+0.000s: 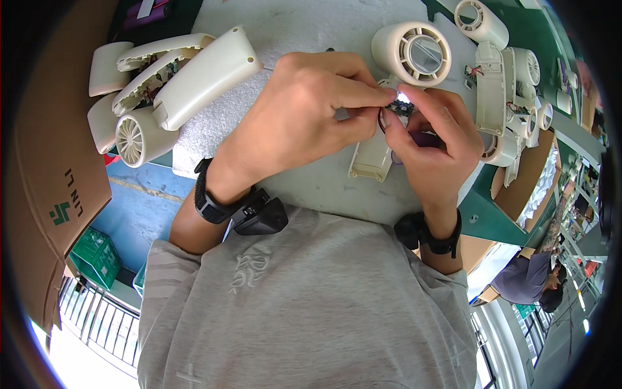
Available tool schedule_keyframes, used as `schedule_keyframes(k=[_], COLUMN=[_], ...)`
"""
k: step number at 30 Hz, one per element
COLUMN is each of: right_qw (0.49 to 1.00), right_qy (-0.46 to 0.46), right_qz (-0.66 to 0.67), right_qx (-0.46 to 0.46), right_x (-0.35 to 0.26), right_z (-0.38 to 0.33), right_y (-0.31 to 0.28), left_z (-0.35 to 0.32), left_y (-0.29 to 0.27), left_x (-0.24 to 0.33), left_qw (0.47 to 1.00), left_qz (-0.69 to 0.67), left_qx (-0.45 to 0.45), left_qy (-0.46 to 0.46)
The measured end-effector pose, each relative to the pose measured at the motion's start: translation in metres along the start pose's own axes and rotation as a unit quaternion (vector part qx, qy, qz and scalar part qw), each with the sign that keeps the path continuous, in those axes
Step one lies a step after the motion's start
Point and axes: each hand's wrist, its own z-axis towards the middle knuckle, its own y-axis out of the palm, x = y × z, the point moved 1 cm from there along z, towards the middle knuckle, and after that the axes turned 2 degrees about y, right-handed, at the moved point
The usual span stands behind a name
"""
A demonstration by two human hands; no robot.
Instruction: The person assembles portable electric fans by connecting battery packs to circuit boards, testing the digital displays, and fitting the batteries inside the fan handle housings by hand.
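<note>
My left hand point(298, 110) and my right hand point(447, 129) meet over the table, fingertips pinched together. Between them is a small dark circuit board point(398, 107) with a bright white light at its upper edge. Something dark purple point(427, 139) shows partly under my right fingers; what it is I cannot tell. Just beyond the hands lies a cream hair dryer head point(411, 54) with a round ringed opening. Its open handle shell point(371, 158) runs toward me beneath my hands, its middle hidden by them.
Several cream hair dryer bodies point(206, 76) lie at the left, some handles open with boards inside. More dryer parts point(490, 84) crowd the right. White foam padding point(285, 26) covers the table. A cardboard box point(52, 162) stands at far left; another person point(525, 279) is at far right.
</note>
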Motion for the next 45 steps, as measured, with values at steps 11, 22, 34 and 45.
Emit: schedule_keyframes(k=[11, 22, 34, 45], right_qw=[0.985, 0.991, 0.999, 0.999], right_qy=[0.114, 0.084, -0.026, -0.038], right_qz=[0.126, 0.086, 0.000, -0.030], right_qx=[-0.016, -0.063, -0.022, -0.016], right_x=[-0.002, 0.000, -0.001, -0.005], right_z=[0.001, 0.000, -0.001, -0.001], right_y=[-0.005, -0.010, -0.007, -0.006], left_z=[-0.002, -0.002, -0.001, -0.002], left_y=[0.012, 0.017, 0.017, 0.011], left_x=[0.007, 0.011, 0.012, 0.011], left_qw=[0.995, 0.995, 0.992, 0.988], left_qz=[-0.046, -0.046, -0.024, -0.090], left_qx=[-0.016, -0.012, -0.022, -0.028], left_qy=[-0.083, -0.087, -0.124, -0.125])
